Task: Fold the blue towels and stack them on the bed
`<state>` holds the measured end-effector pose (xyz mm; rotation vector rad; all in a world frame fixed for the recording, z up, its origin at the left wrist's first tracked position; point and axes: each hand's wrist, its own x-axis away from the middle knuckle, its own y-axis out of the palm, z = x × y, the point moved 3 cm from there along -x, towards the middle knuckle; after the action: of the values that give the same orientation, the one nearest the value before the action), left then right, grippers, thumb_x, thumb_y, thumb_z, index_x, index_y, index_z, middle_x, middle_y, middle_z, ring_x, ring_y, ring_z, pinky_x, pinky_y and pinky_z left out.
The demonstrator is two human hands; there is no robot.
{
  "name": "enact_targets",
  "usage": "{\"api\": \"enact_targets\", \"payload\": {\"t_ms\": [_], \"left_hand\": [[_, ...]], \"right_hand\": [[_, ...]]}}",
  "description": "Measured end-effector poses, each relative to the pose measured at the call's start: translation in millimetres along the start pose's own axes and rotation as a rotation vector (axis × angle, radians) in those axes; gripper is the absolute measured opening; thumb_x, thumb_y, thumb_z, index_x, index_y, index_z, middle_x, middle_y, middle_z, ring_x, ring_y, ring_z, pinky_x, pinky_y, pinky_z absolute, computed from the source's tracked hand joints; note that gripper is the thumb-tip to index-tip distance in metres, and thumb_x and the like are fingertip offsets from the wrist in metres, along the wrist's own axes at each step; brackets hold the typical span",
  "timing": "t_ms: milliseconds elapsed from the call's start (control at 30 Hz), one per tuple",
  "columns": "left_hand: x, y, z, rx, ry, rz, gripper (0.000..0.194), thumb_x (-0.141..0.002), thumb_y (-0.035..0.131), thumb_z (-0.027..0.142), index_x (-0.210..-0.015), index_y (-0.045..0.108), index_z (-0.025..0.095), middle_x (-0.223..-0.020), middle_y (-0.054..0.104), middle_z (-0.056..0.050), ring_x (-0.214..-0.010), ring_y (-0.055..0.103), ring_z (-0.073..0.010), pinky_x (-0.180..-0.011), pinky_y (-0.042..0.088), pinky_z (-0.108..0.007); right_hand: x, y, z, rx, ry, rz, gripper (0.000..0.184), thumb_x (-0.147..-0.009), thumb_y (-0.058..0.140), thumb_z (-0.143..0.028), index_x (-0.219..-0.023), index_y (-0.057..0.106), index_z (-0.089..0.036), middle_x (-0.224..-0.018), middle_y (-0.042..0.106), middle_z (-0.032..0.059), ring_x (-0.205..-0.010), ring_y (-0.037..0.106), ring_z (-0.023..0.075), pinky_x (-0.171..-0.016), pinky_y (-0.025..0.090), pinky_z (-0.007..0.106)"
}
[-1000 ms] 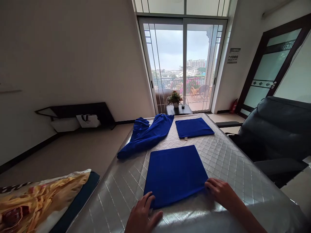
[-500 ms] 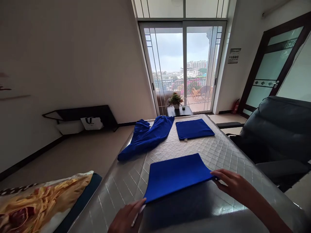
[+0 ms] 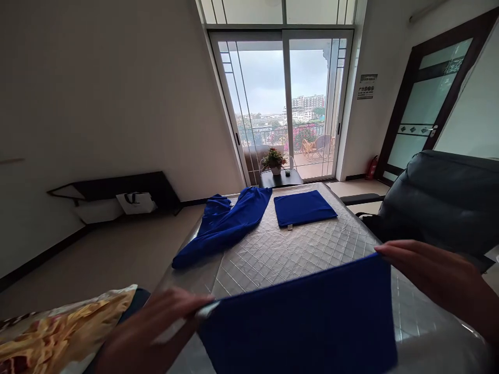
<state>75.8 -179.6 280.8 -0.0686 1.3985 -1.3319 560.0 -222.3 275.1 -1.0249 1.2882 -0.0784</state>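
Observation:
A blue folded cloth (image 3: 304, 322) hangs upright between my two hands, close to me above the bed-like silver quilted surface (image 3: 249, 259). My left hand (image 3: 156, 322) pinches its upper left corner, where a white tag shows. At the upper right corner, the fingers of my right hand (image 3: 424, 270) are closed on the edge. Farther off, a flat folded blue cloth (image 3: 304, 208) with a small white tag lies on the quilted surface. Left of it a loose, crumpled blue cloth (image 3: 230, 223) lies along the edge.
A black armchair (image 3: 448, 197) stands at the right. Patterned yellow bedding (image 3: 58, 332) lies at lower left. Beyond the far edge, a small table (image 3: 280, 179) bears a potted plant (image 3: 274, 161) before a sliding glass door. A white bag (image 3: 136, 202) rests on a dark rack by the wall.
Both hands have raised the cloth's near edge and tipped it from nearly flat to hanging upright, closer to me. The view has shifted slightly; the other blue cloths stay put.

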Motion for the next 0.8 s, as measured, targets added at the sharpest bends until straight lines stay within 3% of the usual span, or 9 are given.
{"api": "enact_targets", "payload": {"t_ms": [133,200,267,367,500,567,633,700,800], "left_hand": [[-74,54.5,-39,0.096,-0.242,-0.275,0.037,-0.081,0.066,0.064,-0.089,0.080,0.031,-0.067,0.073,0.001,-0.056,0.063,-0.0165,-0.056,0.054,-0.027],[-116,85.8,-60,0.146,-0.253,-0.373,0.039,-0.079,0.070,0.063,-0.087,0.080,0.027,-0.066,0.072,0.001,-0.056,0.062,-0.0161,-0.054,0.050,-0.026],[-164,111.1,-78,0.177,-0.261,-0.387,0.036,-0.081,0.073,0.056,-0.086,0.079,0.022,-0.058,0.067,0.002,-0.051,0.060,-0.0153,-0.054,0.048,-0.026],[-240,130.6,-92,0.176,-0.239,-0.149,0.037,-0.085,0.072,0.046,-0.086,0.075,0.010,-0.056,0.064,0.004,-0.055,0.063,-0.0128,-0.067,0.052,-0.029],[-309,152.4,-101,0.203,-0.225,0.137,0.050,-0.101,0.045,0.040,-0.104,0.065,-0.006,-0.090,0.074,-0.006,-0.087,0.070,-0.0146,-0.086,0.051,-0.036],[-322,174.1,-110,0.213,-0.228,0.236,0.045,-0.102,0.046,0.035,-0.112,0.063,-0.005,-0.105,0.074,-0.011,-0.099,0.070,-0.0171,-0.090,0.050,-0.036],[-321,207.3,-121,0.217,-0.235,0.278,0.034,-0.100,0.052,0.029,-0.117,0.064,0.002,-0.111,0.075,-0.011,-0.102,0.070,-0.0178,-0.092,0.051,-0.035],[-307,250.0,-131,0.211,-0.246,0.256,0.025,-0.096,0.057,0.022,-0.115,0.066,0.009,-0.111,0.075,-0.011,-0.100,0.071,-0.0182,-0.093,0.053,-0.035],[-268,318.8,-139,0.192,-0.244,0.147,0.017,-0.090,0.060,0.015,-0.105,0.069,0.015,-0.109,0.076,-0.009,-0.101,0.071,-0.0191,-0.094,0.053,-0.034]], "right_hand": [[-40,40,57,-0.090,0.019,-0.144,0.031,-0.104,0.052,-0.044,-0.122,0.073,-0.031,-0.109,0.077,0.0026,-0.085,0.075,0.0180,-0.075,0.061,0.030],[-67,67,95,-0.083,0.051,-0.217,0.037,-0.104,0.049,-0.049,-0.111,0.077,-0.026,-0.102,0.078,0.0035,-0.083,0.074,0.0184,-0.075,0.059,0.031],[-104,91,133,-0.033,0.066,-0.271,0.041,-0.103,0.049,-0.049,-0.104,0.078,-0.021,-0.095,0.078,0.0043,-0.082,0.073,0.0187,-0.077,0.056,0.032],[-171,110,182,0.080,0.140,-0.249,0.041,-0.103,0.050,-0.043,-0.100,0.078,-0.014,-0.092,0.078,0.0046,-0.085,0.071,0.0184,-0.084,0.051,0.032],[-245,108,223,0.113,0.261,-0.020,0.033,-0.099,0.056,-0.035,-0.108,0.077,-0.012,-0.104,0.077,0.0078,-0.093,0.070,0.0214,-0.095,0.048,0.038],[-256,113,238,0.080,0.276,0.076,0.031,-0.096,0.058,-0.032,-0.113,0.075,-0.012,-0.110,0.075,0.0097,-0.093,0.070,0.0216,-0.097,0.049,0.040],[-246,129,255,0.061,0.304,0.108,0.030,-0.095,0.058,-0.029,-0.114,0.075,-0.013,-0.112,0.074,0.0108,-0.091,0.071,0.0213,-0.096,0.050,0.041],[-219,160,272,0.054,0.380,0.064,0.029,-0.095,0.058,-0.025,-0.114,0.074,-0.013,-0.113,0.074,0.0115,-0.094,0.070,0.0211,-0.095,0.051,0.039],[-155,220,289,0.048,0.559,-0.060,0.030,-0.096,0.054,-0.020,-0.116,0.074,-0.012,-0.117,0.074,0.0120,-0.103,0.068,0.0203,-0.098,0.049,0.035]]}}
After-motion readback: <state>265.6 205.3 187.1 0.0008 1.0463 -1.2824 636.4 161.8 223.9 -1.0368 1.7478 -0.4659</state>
